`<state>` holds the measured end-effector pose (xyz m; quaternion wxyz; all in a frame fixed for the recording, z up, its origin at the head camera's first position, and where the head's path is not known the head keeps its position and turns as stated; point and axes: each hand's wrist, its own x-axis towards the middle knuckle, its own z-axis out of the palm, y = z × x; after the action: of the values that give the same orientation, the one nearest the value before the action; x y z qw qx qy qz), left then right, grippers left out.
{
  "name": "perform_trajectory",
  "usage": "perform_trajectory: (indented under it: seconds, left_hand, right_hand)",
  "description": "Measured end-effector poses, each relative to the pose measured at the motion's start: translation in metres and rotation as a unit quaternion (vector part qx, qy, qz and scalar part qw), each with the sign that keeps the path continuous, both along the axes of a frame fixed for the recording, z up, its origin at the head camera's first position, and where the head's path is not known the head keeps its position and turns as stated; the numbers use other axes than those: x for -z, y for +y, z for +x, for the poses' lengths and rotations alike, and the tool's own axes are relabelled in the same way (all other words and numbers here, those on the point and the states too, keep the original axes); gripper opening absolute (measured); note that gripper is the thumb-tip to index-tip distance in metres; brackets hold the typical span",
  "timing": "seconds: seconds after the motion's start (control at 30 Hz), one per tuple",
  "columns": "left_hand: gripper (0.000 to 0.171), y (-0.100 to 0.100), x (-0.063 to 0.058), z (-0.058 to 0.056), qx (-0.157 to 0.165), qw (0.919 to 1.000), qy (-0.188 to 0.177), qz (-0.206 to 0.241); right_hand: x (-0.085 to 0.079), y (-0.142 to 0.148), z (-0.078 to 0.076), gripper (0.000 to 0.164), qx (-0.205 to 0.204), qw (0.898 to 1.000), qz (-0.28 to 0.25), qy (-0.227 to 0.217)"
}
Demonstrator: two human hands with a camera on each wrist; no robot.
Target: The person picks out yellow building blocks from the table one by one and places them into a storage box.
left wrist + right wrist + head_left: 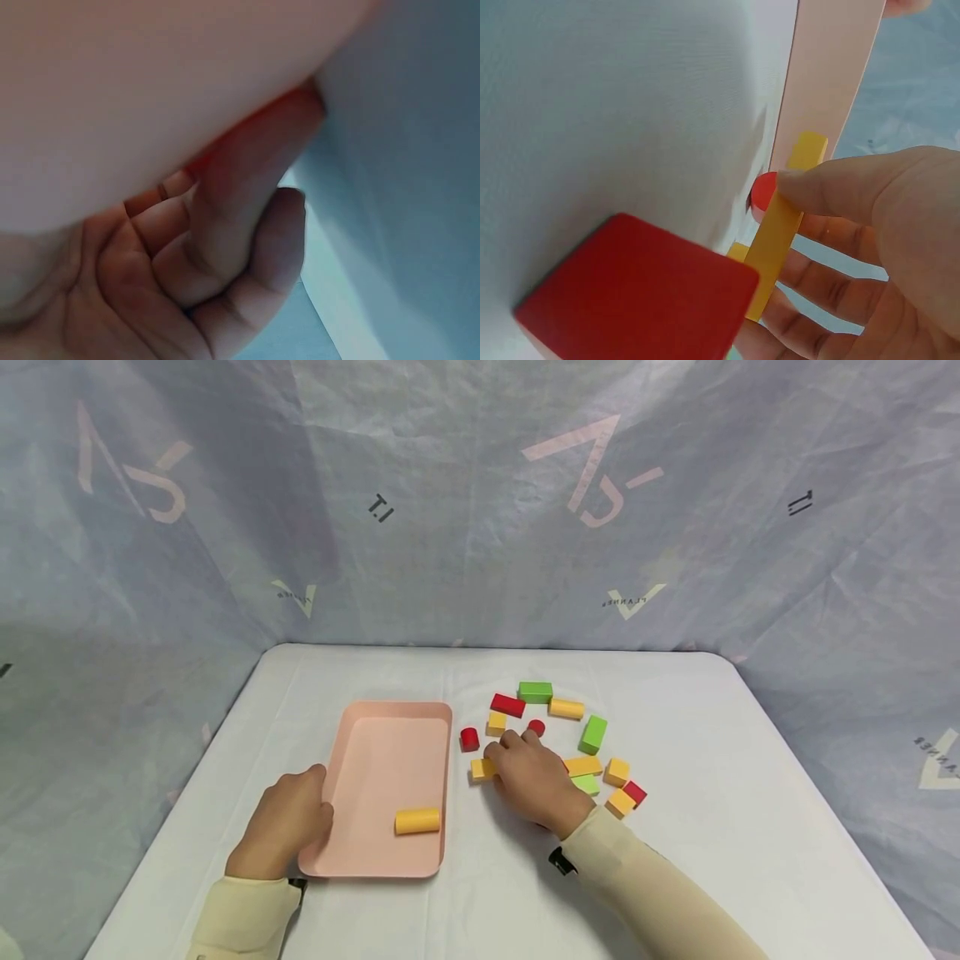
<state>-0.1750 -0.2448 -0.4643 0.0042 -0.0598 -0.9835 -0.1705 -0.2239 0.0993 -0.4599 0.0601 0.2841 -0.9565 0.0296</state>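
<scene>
My left hand grips the left rim of a shallow pink tray. In the left wrist view its fingers curl in under the tray wall. Inside the tray, toward the front right, lies a yellow cylinder. My right hand pinches a long yellow block between thumb and fingers, to the right of the tray. One end of this block sticks out to the left of the hand in the head view. A red cylinder stands close by, between the block and the tray.
Around the right hand lie a red block, a green block, another yellow cylinder, a second green block and several yellow and red blocks. A large red block fills the right wrist view's foreground. Printed cloth hangs behind the white table.
</scene>
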Motion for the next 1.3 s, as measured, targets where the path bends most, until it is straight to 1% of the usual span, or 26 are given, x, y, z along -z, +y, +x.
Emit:
perform_trajectory:
  seconds: [0.1,0.4,0.73,1.07,1.3]
  left_hand:
    - [0.009,0.001,-0.001,0.0,-0.001,1.0,-0.003,0.002]
    - [0.01,0.003,-0.002,0.001,-0.006,1.0,0.003,0.006]
    - [0.009,0.001,0.0,0.0,-0.005,1.0,0.002,0.003]
    - [0.009,0.001,0.0,0.0,-0.003,1.0,0.002,0.003]
    - [0.009,0.0,0.0,0.0,-0.002,1.0,0.001,0.001]
  right_hand:
    - [-0.002,-0.001,0.001,0.03,-0.002,1.0,-0.005,0.004]
    - [-0.007,-0.006,0.004,0.033,-0.025,0.999,-0.039,0.012]
    - [-0.009,-0.011,0.007,0.034,-0.038,0.998,-0.04,0.013]
    - [-0.013,-0.017,0.012,0.031,-0.048,0.997,-0.046,0.033]
    - [-0.016,-0.023,0.014,0.033,-0.049,0.997,-0.051,0.03]
